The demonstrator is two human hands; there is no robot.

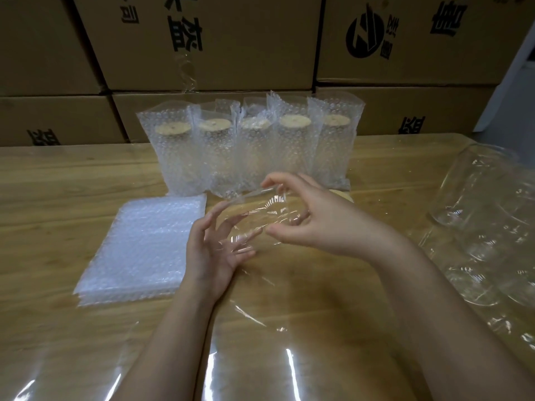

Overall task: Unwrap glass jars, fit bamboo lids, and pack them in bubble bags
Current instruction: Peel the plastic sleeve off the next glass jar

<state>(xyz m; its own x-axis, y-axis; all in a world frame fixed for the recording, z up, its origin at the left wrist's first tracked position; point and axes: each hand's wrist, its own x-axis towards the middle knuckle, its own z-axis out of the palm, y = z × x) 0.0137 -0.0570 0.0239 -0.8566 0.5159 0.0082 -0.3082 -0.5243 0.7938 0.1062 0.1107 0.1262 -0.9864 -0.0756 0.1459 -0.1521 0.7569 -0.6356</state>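
Both hands were held above the middle of the worktop (72, 180), close together, with a wrapped jar (254, 224) between them. Its glass could hardly be told from the clear film round it. The left hand (214, 253) was kept open, its fingers spread and laid against the near left side of the wrapped jar. The right hand (315, 224) was curled over the far right side, and the film's far edge appeared to be pinched by its fingertips (267, 182). Whether the jar was fully gripped could not be told.

A loose sheet of clear film (260, 342) was spread over the near part of the worktop, under both forearms. A flat stack of bubble bags (144, 244) was lain to the left of the hands. Five packed jars (246, 146), each closed with a bamboo lid and stood upright in a bubble bag, were lined up in a row on the far side. More unpacked glass jars (480, 204) were lain on their sides at the right edge, under film. The edge of a loose bamboo lid (343, 195) was seen just beyond the right hand. Cardboard boxes (202, 39) were stacked behind the worktop.
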